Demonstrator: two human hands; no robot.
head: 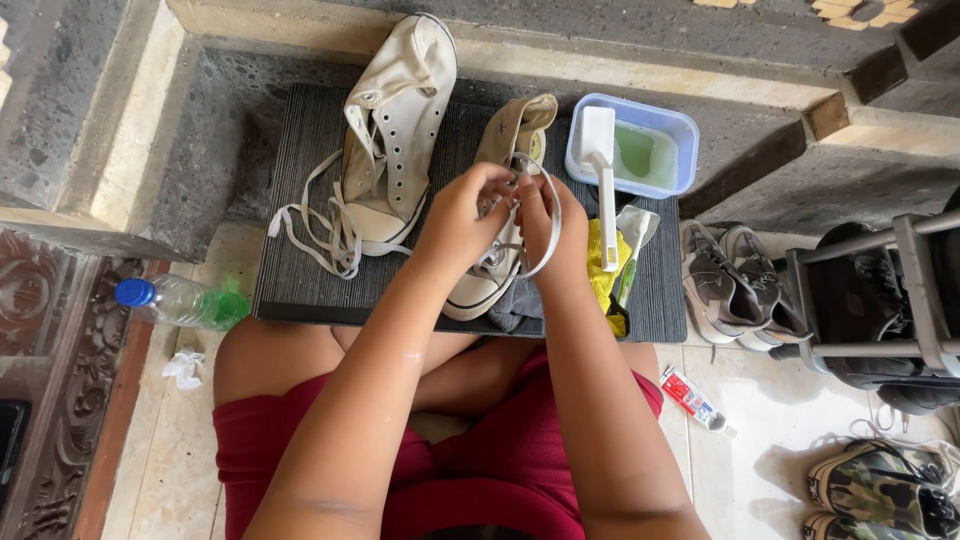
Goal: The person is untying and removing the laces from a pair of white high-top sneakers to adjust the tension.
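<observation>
Two white high-top shoes are laid on a dark ribbed mat [300,260]. The right-hand shoe [500,200] is worked on at the mat's middle: the fingers of the left hand [462,215] are pinched together at its eyelets, and those of the right hand [545,215] are closed on a white lace [553,240] looping beside it. The other shoe [395,130] lies further left on the mat, laces loose. At the mat's far right corner a blue tub [680,130] of greenish water is seen, with a white brush [600,170] across it.
</observation>
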